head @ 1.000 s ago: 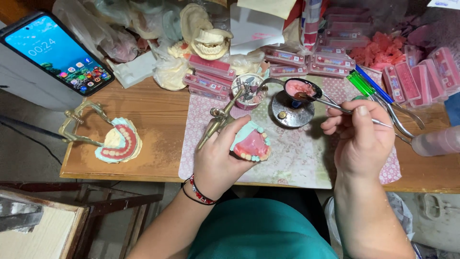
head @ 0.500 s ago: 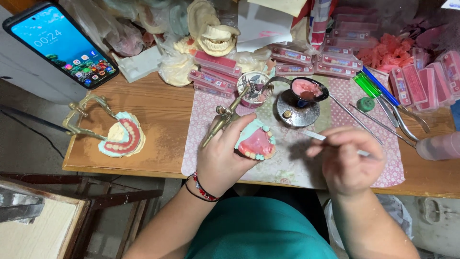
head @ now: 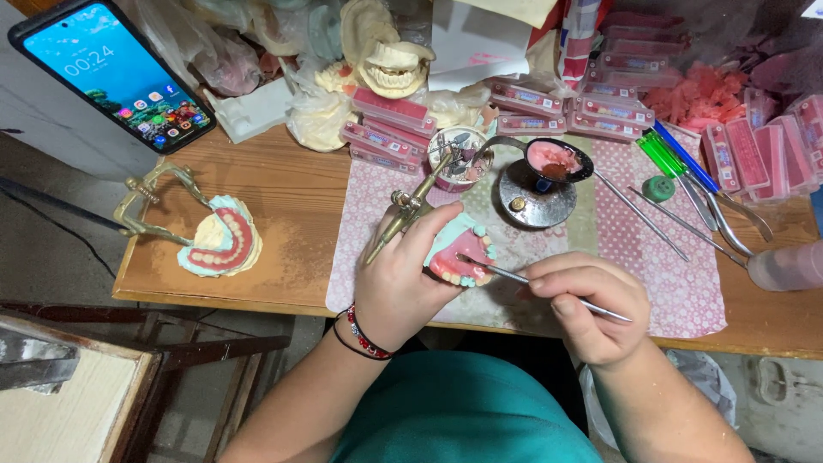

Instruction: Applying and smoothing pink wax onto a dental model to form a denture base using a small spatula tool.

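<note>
A wooden workbench [head: 291, 197] is seen from above, with a pink patterned mat [head: 669, 283] laid over its right half. The rear of the bench is crowded with plaster casts [head: 390, 64], plastic bags and flat pink trays of teeth [head: 394, 116]. A phone [head: 116, 69] is propped at the far left with its screen lit. Below the bench edge, a wooden frame and bare floor are visible; little more of the room is shown.

On the left of the bench a second denture model on a brass articulator [head: 214, 244] is set aside, untouched. At the mat's centre a small metal burner stand [head: 536, 201] is placed, with a ladle of pink wax [head: 553, 159] over it. Loose instruments [head: 677, 219] are laid to the right.

The denture model [head: 459, 257] is grasped in the left hand [head: 399, 287], raised above the mat's near edge, its brass articulator arm pointing away. A thin metal wax tool [head: 531, 283] is pinched in the right hand [head: 587, 304], its tip brought to the pink gum of the model.

The step in hand is judged to be the waxing or carving of the gum line. A steady, light stroke is called for next, with the model held firm.
</note>
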